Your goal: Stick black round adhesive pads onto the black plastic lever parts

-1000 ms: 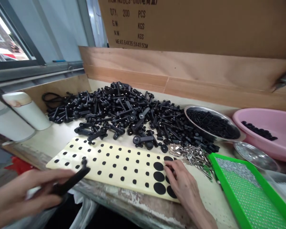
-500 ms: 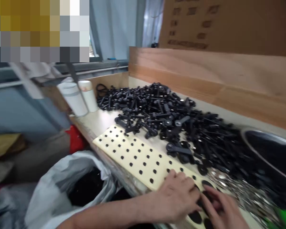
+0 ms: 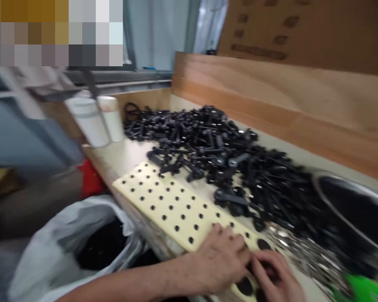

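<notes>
A pale yellow board (image 3: 159, 202) with rows of small black round spots, holes or inserts, lies along the table's front edge. Over its right part rests my left hand (image 3: 222, 260), fingers curled down and closed, their tips hidden. Close beside it, my right hand (image 3: 279, 277) is bent with fingers closed near the left fingertips; whatever they grip is hidden and blurred. Larger black discs (image 3: 245, 286) show on the board under and around the hands. Behind the board spreads a heap of black plastic parts with long stems (image 3: 204, 138).
Flat shiny metal pieces (image 3: 305, 251) lie right of my hands, by a bright green object (image 3: 365, 289). A round metal-rimmed basin (image 3: 321, 188) stands at the right. A white sack (image 3: 34, 260) holding dark contents is below the table. Two white containers (image 3: 88, 121) stand at the far left.
The view has shifted, so the board and hands appear slightly further left. My hands stay close together on the board, the right fingers now nearer the left ones.
</notes>
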Motion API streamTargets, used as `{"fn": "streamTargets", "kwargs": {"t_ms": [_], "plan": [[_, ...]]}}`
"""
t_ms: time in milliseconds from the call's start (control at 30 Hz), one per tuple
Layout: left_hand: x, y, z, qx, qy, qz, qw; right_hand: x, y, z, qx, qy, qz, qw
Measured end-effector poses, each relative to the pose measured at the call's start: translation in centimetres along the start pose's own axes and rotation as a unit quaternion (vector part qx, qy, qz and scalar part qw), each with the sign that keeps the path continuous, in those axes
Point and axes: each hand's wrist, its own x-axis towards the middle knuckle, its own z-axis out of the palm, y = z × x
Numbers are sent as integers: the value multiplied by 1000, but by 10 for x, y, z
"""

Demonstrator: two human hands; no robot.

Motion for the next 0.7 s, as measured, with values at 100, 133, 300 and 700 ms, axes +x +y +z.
{"fn": "streamTargets", "kwargs": {"t_ms": [100,133,300,700], "plan": [[-1,-5,-2,-44,-17,-26,999,4,-23,-3,36,-24,31,999],[0,-8,-3,-63,-24,-36,997,5,-29,-5,54,-29,34,998],[3,-14,-15,-179,-47,-101,978,4,-43,-21,156,-48,84,983],[28,-32,-39,-539,-92,-217,808,2,-50,-27,198,-53,38,978]]}}
